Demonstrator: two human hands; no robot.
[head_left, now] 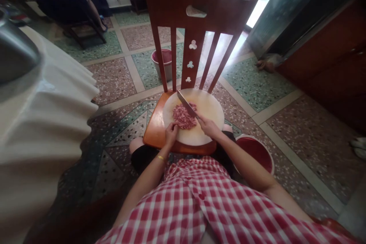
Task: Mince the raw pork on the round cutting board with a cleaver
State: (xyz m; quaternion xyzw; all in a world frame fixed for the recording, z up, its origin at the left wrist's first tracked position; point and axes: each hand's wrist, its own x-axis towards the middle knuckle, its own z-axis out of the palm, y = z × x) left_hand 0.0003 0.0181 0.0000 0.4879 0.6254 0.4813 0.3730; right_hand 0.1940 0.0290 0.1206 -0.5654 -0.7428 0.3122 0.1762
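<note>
A round, pale cutting board (pixel 210 108) lies on the seat of a wooden chair (pixel 156 124) in front of me. On its left half is a spread heap of red minced meat (pixel 183 116). My right hand (pixel 209 126) is closed around the handle of a kitchen knife (pixel 185 103), whose broad blade slants up and left over the meat. My left hand (pixel 171 134) rests at the board's near left edge, beside the mince. Its fingers are curled in, and whatever they may hold is hidden.
A red-lined bucket (pixel 256 152) stands on the floor by my right leg, and a small bin (pixel 168 69) sits behind the chair. To the left is a table with a pale draped cloth (pixel 51 114) and a metal vessel (pixel 15 49). A seated person (pixel 93 11) is at the back left.
</note>
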